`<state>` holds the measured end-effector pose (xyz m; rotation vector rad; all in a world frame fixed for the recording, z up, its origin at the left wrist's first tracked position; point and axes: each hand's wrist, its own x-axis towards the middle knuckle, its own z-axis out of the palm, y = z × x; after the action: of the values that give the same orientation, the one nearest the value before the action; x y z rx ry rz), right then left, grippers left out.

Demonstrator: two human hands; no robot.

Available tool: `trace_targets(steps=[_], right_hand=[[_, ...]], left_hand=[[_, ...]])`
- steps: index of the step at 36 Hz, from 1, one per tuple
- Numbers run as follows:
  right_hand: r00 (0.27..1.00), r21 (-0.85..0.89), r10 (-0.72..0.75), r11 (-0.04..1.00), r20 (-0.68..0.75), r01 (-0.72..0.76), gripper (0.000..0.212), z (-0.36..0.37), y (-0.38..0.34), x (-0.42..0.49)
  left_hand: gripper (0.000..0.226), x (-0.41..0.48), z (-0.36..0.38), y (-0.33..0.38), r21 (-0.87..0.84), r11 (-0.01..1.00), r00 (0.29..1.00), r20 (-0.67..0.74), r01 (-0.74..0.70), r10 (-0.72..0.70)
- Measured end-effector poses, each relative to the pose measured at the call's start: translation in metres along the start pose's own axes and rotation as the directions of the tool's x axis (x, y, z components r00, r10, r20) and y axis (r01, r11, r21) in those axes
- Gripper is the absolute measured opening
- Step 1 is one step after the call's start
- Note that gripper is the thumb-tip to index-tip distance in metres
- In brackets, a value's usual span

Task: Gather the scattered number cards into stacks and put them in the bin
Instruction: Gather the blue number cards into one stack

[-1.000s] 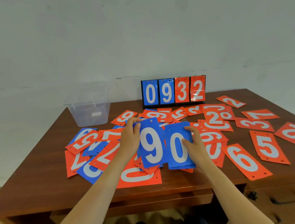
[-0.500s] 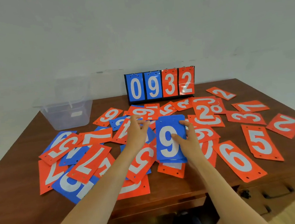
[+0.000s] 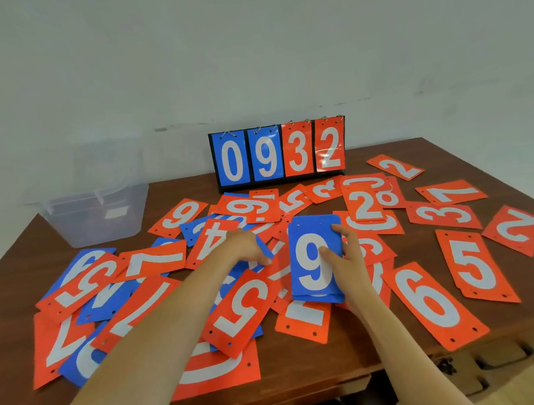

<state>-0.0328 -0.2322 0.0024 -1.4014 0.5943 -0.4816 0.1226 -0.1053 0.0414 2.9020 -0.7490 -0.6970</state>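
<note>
1. The brown wooden desk (image 3: 310,360) carries everything, with scattered number cards (image 3: 437,303) covering it from nine o'clock round to three o'clock.
2. A clear plastic bin (image 3: 94,215) stands at ten o'clock, apart from the cards.
3. A flip scoreboard (image 3: 278,152) reading 0932 stands upright at twelve o'clock.
4. A small stack of blue cards (image 3: 302,231), a 9 on top, lies at centre.
5. The right hand (image 3: 348,259) grips that stack, fingers (image 3: 326,253) clamped on its right edge.
6. The left hand (image 3: 244,250) rests on the cards at eleven o'clock, its fingers pinching a blue card's corner.
</note>
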Motion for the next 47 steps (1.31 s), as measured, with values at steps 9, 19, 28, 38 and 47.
trace_targets(steps=[9, 19, 28, 38, 47], right_hand=[[0.999, 0.006, 0.01, 1.0, 0.033, -0.01, 0.037, -0.001, 0.004, -0.005], [0.997, -0.029, 0.032, 0.999, 0.063, -0.03, 0.038, 0.006, 0.005, -0.015], [0.998, -0.066, 0.017, 0.998, 0.068, -0.013, 0.039, 0.011, 0.007, -0.021], [0.999, -0.049, 0.033, 0.998, 0.023, -0.032, 0.041, 0.013, 0.004, -0.027], [0.997, -0.026, 0.061, 0.998, 0.039, -0.06, 0.038, 0.02, -0.011, -0.044]], left_hand=[[0.092, -0.009, -0.001, -0.025, -0.02, 0.999, 0.997, 0.069, -0.027, 0.029], [0.078, -0.011, 0.002, -0.037, -0.147, 0.989, 0.999, -0.035, 0.01, -0.015], [0.055, -0.005, 0.003, -0.039, -0.347, 0.936, 0.987, -0.118, 0.063, -0.11], [0.015, -0.026, -0.015, -0.046, -0.641, 0.687, 0.735, -0.638, -0.342, -0.23], [0.017, -0.097, -0.018, -0.032, -0.45, 0.621, 0.466, -0.872, -0.642, -0.15]])
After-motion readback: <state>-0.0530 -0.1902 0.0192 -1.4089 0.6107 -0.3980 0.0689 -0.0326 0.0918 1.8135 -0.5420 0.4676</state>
